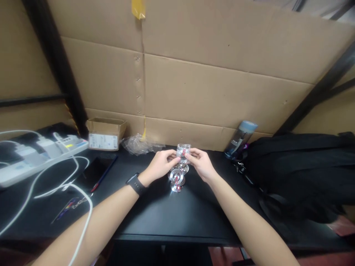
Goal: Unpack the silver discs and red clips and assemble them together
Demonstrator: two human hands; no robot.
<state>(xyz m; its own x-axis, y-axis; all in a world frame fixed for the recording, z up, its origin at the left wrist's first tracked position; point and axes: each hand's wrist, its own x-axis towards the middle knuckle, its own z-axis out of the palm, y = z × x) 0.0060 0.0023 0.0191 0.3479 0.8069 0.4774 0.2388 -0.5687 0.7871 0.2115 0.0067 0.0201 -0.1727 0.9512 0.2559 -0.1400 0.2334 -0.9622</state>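
Fingers [170, 159] of both hands are pinching a clear packet [183, 150].
We are holding it with our left hand [159, 163] and right hand [202, 165] closed on its two sides, just above shiny discs [177, 178] lying on the desk [172, 216]. A bottle [240, 138] and bag [299, 166] are sitting to the right; a box [105, 133] and power strip [41, 152] are lying to the left.

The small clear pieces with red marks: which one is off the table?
The topmost piece, pinched between the left hand and the right hand; the other pieces lie on the black table just below it.
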